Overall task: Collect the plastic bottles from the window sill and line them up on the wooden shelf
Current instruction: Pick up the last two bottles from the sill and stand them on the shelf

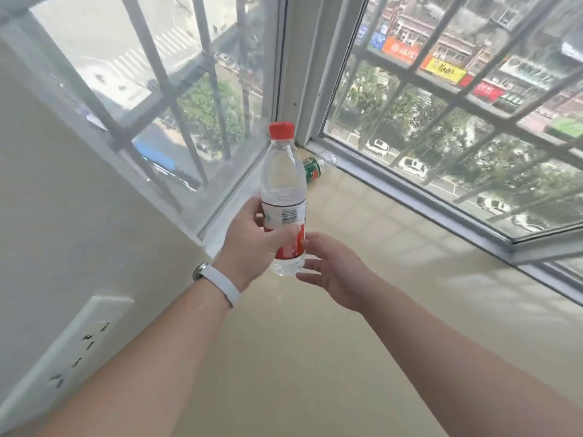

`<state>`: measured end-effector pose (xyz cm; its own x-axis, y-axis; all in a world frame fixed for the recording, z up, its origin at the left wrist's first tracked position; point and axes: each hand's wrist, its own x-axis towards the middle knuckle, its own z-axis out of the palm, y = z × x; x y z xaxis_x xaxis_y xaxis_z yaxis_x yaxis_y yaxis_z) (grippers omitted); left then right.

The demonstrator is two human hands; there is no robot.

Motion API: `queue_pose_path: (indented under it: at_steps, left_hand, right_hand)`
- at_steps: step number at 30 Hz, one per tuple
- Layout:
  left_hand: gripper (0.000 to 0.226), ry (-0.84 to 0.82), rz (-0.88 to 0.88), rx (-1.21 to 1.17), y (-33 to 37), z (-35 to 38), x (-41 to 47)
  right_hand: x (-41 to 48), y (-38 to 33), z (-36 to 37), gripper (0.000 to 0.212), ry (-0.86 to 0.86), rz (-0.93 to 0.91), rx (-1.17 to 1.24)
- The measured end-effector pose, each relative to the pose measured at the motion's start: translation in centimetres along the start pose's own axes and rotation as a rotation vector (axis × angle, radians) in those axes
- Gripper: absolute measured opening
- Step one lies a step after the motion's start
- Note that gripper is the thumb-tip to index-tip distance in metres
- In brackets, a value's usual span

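The left hand (255, 244) gripped the upright bottle (284, 197) above the window sill (394, 247), while the right hand (334, 269), fingers spread, waited just beside the bottle's base.

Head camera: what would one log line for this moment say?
left hand grips upright bottle | right hand open beside it | green bottle lying on sill

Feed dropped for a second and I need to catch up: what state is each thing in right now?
Clear bottle with red cap: upright, capped, held off the sill.
Left hand: closed around the bottle's label.
Right hand: open, fingers by the bottle's base, not gripping.
Green-labelled bottle: lying on its side in the sill corner.
Window sill: otherwise bare in view.
Wall socket: nothing plugged in.
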<state>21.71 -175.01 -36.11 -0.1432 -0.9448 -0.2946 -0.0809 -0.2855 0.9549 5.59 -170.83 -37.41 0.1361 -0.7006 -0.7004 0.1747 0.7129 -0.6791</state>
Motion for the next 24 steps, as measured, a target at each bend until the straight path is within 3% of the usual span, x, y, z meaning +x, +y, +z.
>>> queue_pose_path:
  at_steps: [3, 5, 12, 16, 24]
  left_hand:
    - [0.05, 0.04, -0.043, -0.021, -2.1, 0.1, 2.7]
    - [0.051, 0.056, -0.072, -0.028, -3.7, -0.1, 4.4]
    - [0.05, 0.098, -0.165, -0.099, -8.2, -0.2, 8.4]
    - [0.046, 0.111, -0.196, -0.117, -9.9, 0.1, 9.4]
    - [0.046, 0.152, -0.228, -0.178, -11.2, 0.7, 11.0]
  right_hand:
    - [4.0, -0.7, -1.6, 0.046, 0.058, 0.029, -0.107]
    - [6.7, -1.4, -2.8, 0.036, 0.131, 0.003, -0.313]
    - [17.8, -5.3, -5.6, 0.063, 0.294, -0.319, -1.205]
    - [22.2, -6.4, -6.4, 0.067, 0.282, -0.442, -1.484]
    - [27.7, -6.3, -7.8, 0.076, 0.251, -0.452, -1.863]
